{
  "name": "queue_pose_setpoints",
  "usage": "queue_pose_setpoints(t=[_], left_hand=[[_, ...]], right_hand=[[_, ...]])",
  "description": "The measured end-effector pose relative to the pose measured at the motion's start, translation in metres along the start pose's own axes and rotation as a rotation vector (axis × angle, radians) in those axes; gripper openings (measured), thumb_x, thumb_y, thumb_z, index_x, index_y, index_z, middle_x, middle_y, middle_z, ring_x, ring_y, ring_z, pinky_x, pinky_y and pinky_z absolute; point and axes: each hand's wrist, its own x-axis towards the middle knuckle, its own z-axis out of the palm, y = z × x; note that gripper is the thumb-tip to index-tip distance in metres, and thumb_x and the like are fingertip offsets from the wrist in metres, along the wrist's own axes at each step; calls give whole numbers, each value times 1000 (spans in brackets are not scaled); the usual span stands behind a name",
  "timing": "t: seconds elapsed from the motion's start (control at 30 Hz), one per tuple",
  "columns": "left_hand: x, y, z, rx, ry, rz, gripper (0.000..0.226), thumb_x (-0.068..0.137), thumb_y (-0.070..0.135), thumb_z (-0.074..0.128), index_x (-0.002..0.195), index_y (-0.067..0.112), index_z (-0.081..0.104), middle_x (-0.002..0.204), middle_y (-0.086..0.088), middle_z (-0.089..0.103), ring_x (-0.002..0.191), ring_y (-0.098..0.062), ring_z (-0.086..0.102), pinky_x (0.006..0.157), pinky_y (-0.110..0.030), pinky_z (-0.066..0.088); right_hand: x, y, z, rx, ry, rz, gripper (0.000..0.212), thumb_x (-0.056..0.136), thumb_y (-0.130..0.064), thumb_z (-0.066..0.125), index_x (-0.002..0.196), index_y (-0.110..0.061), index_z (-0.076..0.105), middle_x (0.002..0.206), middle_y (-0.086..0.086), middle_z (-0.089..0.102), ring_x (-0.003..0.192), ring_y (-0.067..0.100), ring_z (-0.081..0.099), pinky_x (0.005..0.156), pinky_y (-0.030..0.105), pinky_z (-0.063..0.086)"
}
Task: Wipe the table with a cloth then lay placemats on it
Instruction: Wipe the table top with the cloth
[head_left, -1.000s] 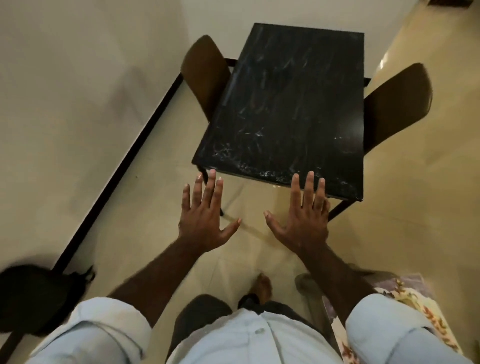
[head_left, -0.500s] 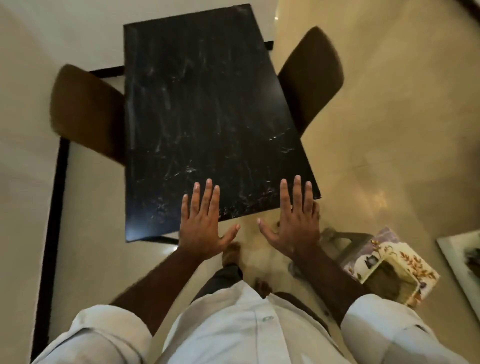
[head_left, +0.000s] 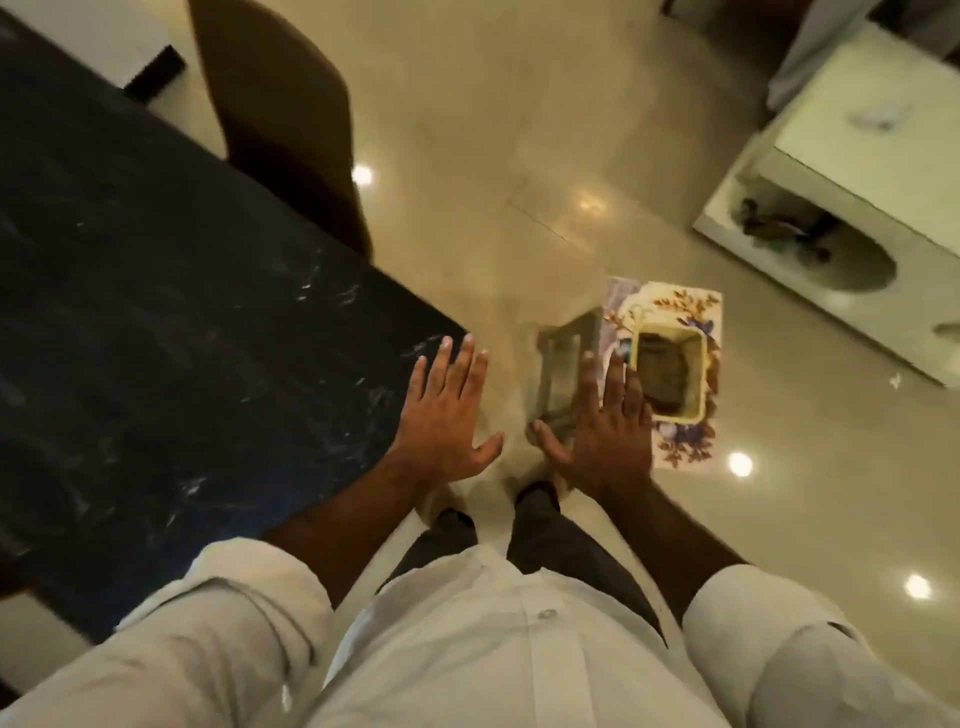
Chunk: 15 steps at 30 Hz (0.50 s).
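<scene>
The view has swung right since half a second ago: the table (head_left: 156, 322) now lies left, and both the left hand (head_left: 447, 415) and right hand (head_left: 605, 431) stay spread flat, holding nothing.

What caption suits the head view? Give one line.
Both open hands, left and right, held out empty beside the black table, with floral placemats on a stool ahead.

Black marble worktop (head_left: 156, 322) bare, only pale streaks showing. Glossy beige floor (head_left: 519, 156) carries floral placemats (head_left: 680, 447), with a cream tray (head_left: 670, 374) sitting on top.
</scene>
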Motion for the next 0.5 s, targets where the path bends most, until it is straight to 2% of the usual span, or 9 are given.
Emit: queue_pose_setpoints(t=[0.1, 0.2, 0.4, 0.5], left_hand=[[51, 42, 9, 64, -102, 183, 121, 94, 79, 48, 175, 14, -16, 182, -13, -25, 169, -40, -17, 136, -64, 4], [108, 94, 22, 135, -234, 320, 121, 96, 76, 50, 173, 16, -21, 182, -12, -27, 169, -39, -18, 136, -63, 3], [205, 178, 52, 212, -363, 428, 108, 101, 69, 49, 175, 15, -9, 185, -14, -8, 171, -39, -1, 137, -60, 10], [246, 205, 72, 251, -414, 448, 101, 107, 61, 51, 176, 14, -6, 185, -14, -7, 171, -38, 0, 137, -58, 11]], right_hand=[[0, 58, 8, 27, -21, 149, 114, 94, -92, 37, 178, -19, 12, 182, 23, 15, 164, 50, 25, 124, 66, 35], [11, 119, 17, 87, -10, 279, 112, 95, -89, 43, 177, -18, 19, 178, 25, 27, 159, 52, 34, 121, 68, 40], [53, 212, 56, 184, -146, 404, 112, 91, -83, 38, 175, -10, 21, 173, 32, 30, 152, 60, 39, 116, 70, 46], [78, 240, 79, 216, -302, 418, 102, 97, -65, 56, 174, -9, 20, 173, 31, 28, 155, 59, 34, 120, 71, 40]])
